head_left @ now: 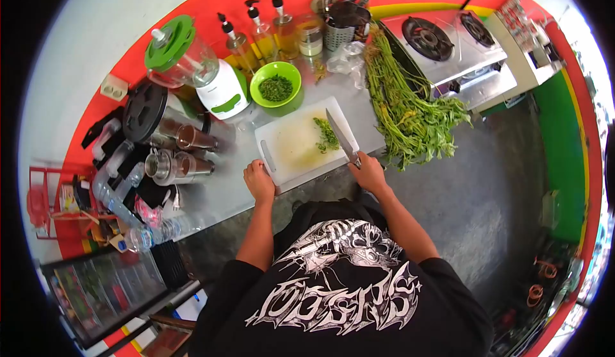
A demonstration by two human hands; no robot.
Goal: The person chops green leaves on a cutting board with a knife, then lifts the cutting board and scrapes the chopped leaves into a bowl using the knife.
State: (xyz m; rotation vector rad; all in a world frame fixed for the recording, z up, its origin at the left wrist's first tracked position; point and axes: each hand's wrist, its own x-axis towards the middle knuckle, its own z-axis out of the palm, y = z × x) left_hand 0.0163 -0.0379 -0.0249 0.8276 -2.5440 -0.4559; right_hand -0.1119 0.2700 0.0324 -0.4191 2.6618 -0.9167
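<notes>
My right hand [369,172] is wrapped round the handle of a kitchen knife [341,134], whose blade lies over the right part of a white cutting board [282,132]. Left of the blade sits a small heap of chopped greens [325,136]. My left hand [259,181] rests at the board's near left corner, fingers on the table edge or board; nothing shows in it. Behind the board stands a green bowl [286,106] holding chopped greens. A large pile of leafy stalks [410,110] lies to the right of the board.
A blender [218,84] stands behind left, with pump bottles [264,40] along the wall. Jars [186,168] and a plastic water bottle [144,237] crowd the left side. At the back right is a gas stove [448,43]. The metal table [234,197] ends just before my body.
</notes>
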